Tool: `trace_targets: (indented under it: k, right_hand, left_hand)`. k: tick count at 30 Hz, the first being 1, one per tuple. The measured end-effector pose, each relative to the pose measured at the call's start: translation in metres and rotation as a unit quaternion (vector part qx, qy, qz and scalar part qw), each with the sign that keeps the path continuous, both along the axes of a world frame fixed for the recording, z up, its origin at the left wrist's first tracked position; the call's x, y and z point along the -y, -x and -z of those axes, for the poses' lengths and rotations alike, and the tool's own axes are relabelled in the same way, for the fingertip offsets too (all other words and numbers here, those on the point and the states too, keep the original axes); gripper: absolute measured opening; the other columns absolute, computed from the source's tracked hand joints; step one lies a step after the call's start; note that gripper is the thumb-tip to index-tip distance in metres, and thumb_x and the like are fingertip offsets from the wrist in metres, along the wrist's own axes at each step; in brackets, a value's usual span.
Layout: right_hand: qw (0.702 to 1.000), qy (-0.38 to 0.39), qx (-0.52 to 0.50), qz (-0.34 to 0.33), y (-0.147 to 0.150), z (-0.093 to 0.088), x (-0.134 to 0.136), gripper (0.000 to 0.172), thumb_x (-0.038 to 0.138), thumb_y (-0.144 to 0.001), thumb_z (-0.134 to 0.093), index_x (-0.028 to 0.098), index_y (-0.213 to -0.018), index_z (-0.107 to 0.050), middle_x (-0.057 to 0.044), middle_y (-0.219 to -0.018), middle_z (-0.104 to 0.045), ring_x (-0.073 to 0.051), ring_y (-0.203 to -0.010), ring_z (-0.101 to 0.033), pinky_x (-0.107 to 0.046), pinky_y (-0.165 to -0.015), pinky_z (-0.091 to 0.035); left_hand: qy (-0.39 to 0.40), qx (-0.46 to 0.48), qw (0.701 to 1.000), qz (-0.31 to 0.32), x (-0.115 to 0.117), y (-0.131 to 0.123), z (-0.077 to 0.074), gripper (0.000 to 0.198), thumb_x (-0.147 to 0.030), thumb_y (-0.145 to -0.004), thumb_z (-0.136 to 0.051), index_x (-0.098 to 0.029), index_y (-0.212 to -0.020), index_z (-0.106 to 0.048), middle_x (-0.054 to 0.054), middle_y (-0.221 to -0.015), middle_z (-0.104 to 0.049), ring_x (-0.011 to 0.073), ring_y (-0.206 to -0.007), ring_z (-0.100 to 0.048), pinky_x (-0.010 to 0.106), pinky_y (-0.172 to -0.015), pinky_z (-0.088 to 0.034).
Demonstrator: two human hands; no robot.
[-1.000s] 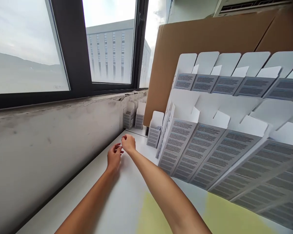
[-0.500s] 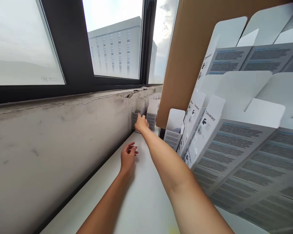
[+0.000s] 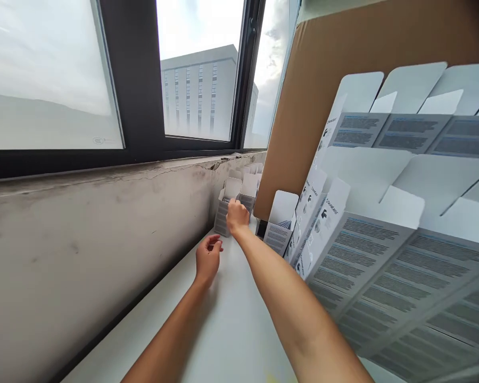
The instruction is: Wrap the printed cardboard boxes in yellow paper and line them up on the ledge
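Observation:
My right hand (image 3: 237, 216) reaches forward and grips a small white printed carton (image 3: 225, 211) with its top flap open, standing at the front of a row of like cartons (image 3: 248, 192) along the wall. My left hand (image 3: 207, 259) hovers over the white table (image 3: 223, 330) just behind it, fingers loosely curled and holding nothing. Another open carton (image 3: 280, 224) stands alone to the right of my right hand.
Stacked rows of open white cartons (image 3: 383, 223) lean at the right, close to my right arm. A large brown cardboard sheet (image 3: 343, 69) stands behind them. A stained wall (image 3: 83, 234) under a dark-framed window (image 3: 135, 85) borders the table on the left.
My right hand went forward from beside the left hand to the row of cartons and has closed on the front one, drawing it slightly nearer. My left hand stayed roughly in place.

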State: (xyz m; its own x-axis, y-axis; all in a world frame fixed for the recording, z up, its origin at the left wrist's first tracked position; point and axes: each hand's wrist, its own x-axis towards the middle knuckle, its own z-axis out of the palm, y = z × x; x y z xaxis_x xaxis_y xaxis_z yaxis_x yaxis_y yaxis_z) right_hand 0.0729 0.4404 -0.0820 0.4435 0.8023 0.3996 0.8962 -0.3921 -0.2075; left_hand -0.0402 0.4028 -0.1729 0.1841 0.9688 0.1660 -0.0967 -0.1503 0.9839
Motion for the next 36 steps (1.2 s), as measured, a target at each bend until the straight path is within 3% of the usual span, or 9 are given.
trace_targets:
  k: [6, 10, 16, 19, 22, 25, 27, 32, 36]
  right_hand:
    - [0.994, 0.018, 0.072, -0.083, 0.045, -0.012, 0.088, 0.038, 0.003, -0.075, -0.065, 0.012, -0.110, -0.053, -0.013, -0.108, -0.061, -0.025, -0.102, -0.061, -0.031, -0.081, -0.050]
    - [0.987, 0.038, 0.084, -0.134, 0.068, -0.026, 0.165, 0.035, 0.001, -0.074, -0.064, 0.013, -0.105, -0.055, -0.011, -0.105, -0.062, -0.024, -0.097, -0.062, -0.029, -0.075, -0.049]
    - [0.975, 0.046, 0.064, -0.210, 0.076, -0.058, 0.281, 0.020, 0.003, -0.084, -0.052, 0.018, -0.096, -0.058, -0.004, -0.098, -0.065, -0.018, -0.089, -0.063, -0.027, -0.069, -0.045]
    - [0.971, -0.015, 0.007, -0.240, 0.069, -0.066, 0.345, 0.022, 0.010, -0.091, -0.047, 0.019, -0.108, -0.057, -0.005, -0.105, -0.065, -0.018, -0.092, -0.062, -0.028, -0.075, -0.046]
    - [0.964, -0.107, -0.096, -0.223, 0.062, -0.055, 0.418, 0.043, 0.028, -0.091, -0.055, 0.021, -0.132, -0.043, -0.008, -0.119, -0.060, -0.019, -0.104, -0.060, -0.033, -0.086, -0.047]
    - [0.974, -0.093, -0.154, -0.138, 0.062, -0.028, 0.486, 0.088, 0.054, -0.068, -0.076, 0.021, -0.139, -0.036, -0.012, -0.128, -0.054, -0.028, -0.119, -0.051, -0.043, -0.094, -0.046]
    - [0.980, -0.084, -0.164, -0.078, 0.066, -0.009, 0.522, 0.099, 0.055, -0.059, -0.081, 0.020, -0.140, -0.035, -0.014, -0.134, -0.049, -0.032, -0.125, -0.046, -0.047, -0.098, -0.044]
    - [0.980, -0.119, -0.158, -0.021, 0.073, 0.025, 0.572, 0.078, 0.031, -0.066, -0.075, 0.018, -0.135, -0.039, -0.012, -0.128, -0.053, -0.026, -0.117, -0.050, -0.041, -0.096, -0.046]
    - [0.982, -0.104, -0.154, -0.014, 0.062, 0.029, 0.593, 0.068, 0.026, -0.066, -0.069, 0.016, -0.129, -0.044, -0.011, -0.116, -0.058, -0.024, -0.106, -0.053, -0.038, -0.091, -0.048]
  left_hand:
    - [-0.032, -0.039, 0.998, -0.031, 0.034, 0.035, -0.036, 0.034, -0.029, -0.072, -0.063, -0.014, -0.103, -0.063, 0.011, -0.105, -0.065, 0.0199, -0.085, -0.062, 0.035, -0.079, -0.048]
    - [-0.051, -0.066, 0.994, -0.072, 0.076, 0.071, -0.056, 0.067, -0.025, -0.058, -0.077, -0.015, -0.119, -0.053, 0.014, -0.127, -0.055, 0.0267, -0.116, -0.053, 0.041, -0.098, -0.040]
    - [-0.002, -0.059, 0.985, 0.165, 0.160, 0.112, -0.090, 0.074, -0.031, -0.054, -0.085, -0.018, -0.120, -0.052, 0.012, -0.118, -0.061, 0.0268, -0.111, -0.056, 0.040, -0.090, -0.046]
    - [0.008, -0.029, 0.983, 0.180, 0.208, 0.112, -0.100, 0.071, -0.033, -0.051, -0.086, -0.017, -0.112, -0.054, 0.010, -0.111, -0.063, 0.0249, -0.100, -0.059, 0.036, -0.078, -0.050]
    - [0.020, 0.010, 0.986, 0.168, 0.258, 0.105, -0.104, 0.069, -0.035, -0.051, -0.087, -0.016, -0.109, -0.054, 0.010, -0.111, -0.062, 0.0237, -0.097, -0.060, 0.035, -0.075, -0.051]
    - [0.044, 0.041, 0.981, 0.186, 0.306, 0.096, -0.104, 0.067, -0.035, -0.053, -0.087, -0.017, -0.108, -0.055, 0.009, -0.111, -0.063, 0.0234, -0.098, -0.060, 0.035, -0.076, -0.051]
    - [0.076, 0.071, 0.975, 0.197, 0.334, 0.090, -0.101, 0.063, -0.035, -0.055, -0.086, -0.017, -0.107, -0.055, 0.008, -0.112, -0.062, 0.0221, -0.098, -0.060, 0.035, -0.078, -0.051]
    - [0.156, 0.105, 0.955, 0.230, 0.388, 0.072, -0.087, 0.052, -0.034, -0.060, -0.084, -0.018, -0.101, -0.056, 0.006, -0.110, -0.061, 0.0202, -0.104, -0.059, 0.035, -0.084, -0.051]
    - [0.160, 0.069, 0.954, 0.245, 0.403, 0.061, -0.071, 0.056, -0.036, -0.063, -0.082, -0.018, -0.109, -0.055, 0.008, -0.118, -0.058, 0.0223, -0.113, -0.056, 0.037, -0.093, -0.049]
